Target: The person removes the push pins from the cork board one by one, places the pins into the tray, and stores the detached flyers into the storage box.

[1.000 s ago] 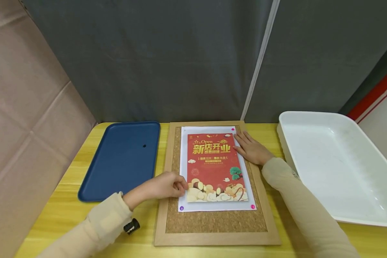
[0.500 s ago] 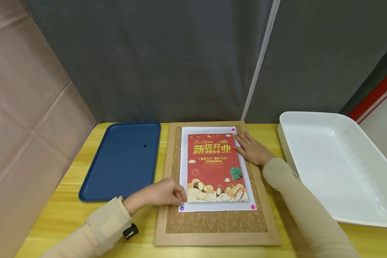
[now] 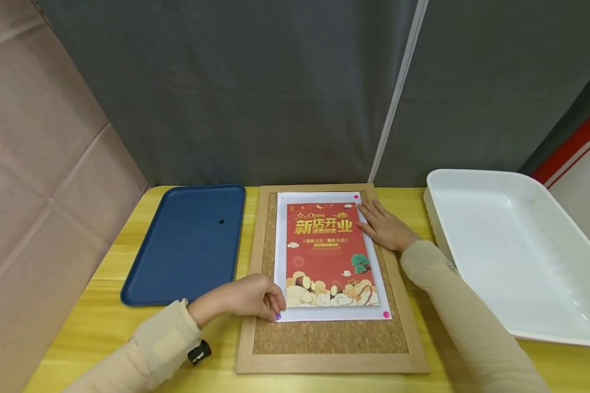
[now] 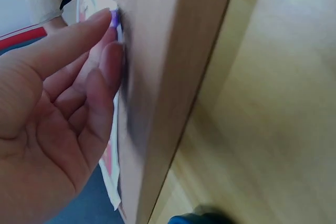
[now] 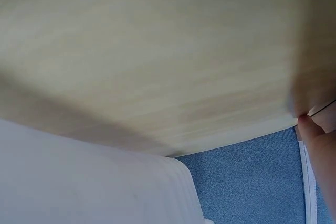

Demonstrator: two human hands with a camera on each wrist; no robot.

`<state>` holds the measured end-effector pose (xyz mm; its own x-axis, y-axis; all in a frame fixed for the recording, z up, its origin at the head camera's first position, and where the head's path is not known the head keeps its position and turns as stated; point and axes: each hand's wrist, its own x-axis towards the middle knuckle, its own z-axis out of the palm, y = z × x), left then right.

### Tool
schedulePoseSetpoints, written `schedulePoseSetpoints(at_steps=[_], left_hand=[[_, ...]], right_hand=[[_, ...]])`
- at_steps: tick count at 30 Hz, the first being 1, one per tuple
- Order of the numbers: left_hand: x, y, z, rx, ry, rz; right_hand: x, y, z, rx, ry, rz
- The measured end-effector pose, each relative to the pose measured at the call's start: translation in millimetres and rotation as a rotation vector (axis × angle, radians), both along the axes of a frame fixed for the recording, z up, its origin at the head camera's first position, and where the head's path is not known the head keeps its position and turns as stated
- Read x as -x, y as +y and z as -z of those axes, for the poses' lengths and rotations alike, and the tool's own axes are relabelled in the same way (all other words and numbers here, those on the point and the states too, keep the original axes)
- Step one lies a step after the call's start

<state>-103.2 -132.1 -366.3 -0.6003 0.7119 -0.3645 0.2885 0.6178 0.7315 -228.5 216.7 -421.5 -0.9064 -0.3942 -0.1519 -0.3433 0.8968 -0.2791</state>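
Note:
A red poster (image 3: pixel 324 256) on white paper lies on a wood-framed corkboard (image 3: pixel 334 341). My left hand (image 3: pixel 257 296) is at the poster's lower left corner, thumb and index finger pinching a purple pushpin (image 3: pixel 278 316). In the left wrist view, the purple pin head (image 4: pixel 114 19) shows between the fingertips, low against the board, while the other fingers curl loosely. My right hand (image 3: pixel 385 226) rests flat, fingers straight, on the poster's upper right edge and the board's frame. Pink pushpins sit in the top right corner (image 3: pixel 356 196) and the bottom right corner (image 3: pixel 386 315).
Left of the board lies a blue tray (image 3: pixel 184 245) with a small black spot (image 3: pixel 221 221) on it. A deep white tray (image 3: pixel 521 262) stands to the right, near my right forearm. Behind the yellow wood-grain table (image 3: pixel 93 295) rises a grey partition (image 3: pixel 255 93).
My left hand has slid down the poster's left edge to its lower left corner, and its fingertips have come onto the purple pushpin. The right hand has stayed in place.

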Motion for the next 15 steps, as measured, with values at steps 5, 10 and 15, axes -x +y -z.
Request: schedulePoseSetpoints(at_steps=[5, 10, 15], left_hand=[[-1.6, 0.0, 2.2, 0.016, 0.092, 0.046], [-2.0, 0.0, 6.0, 0.038, 0.183, 0.082], [-1.6, 0.0, 6.7, 0.053, 0.207, 0.105]], right_hand=[[-0.6, -1.0, -1.4, 0.001, -0.013, 0.008], [-1.1, -0.5, -1.3, 0.006, 0.006, 0.0], [-1.6, -0.7, -1.2, 0.008, 0.008, -0.004]])
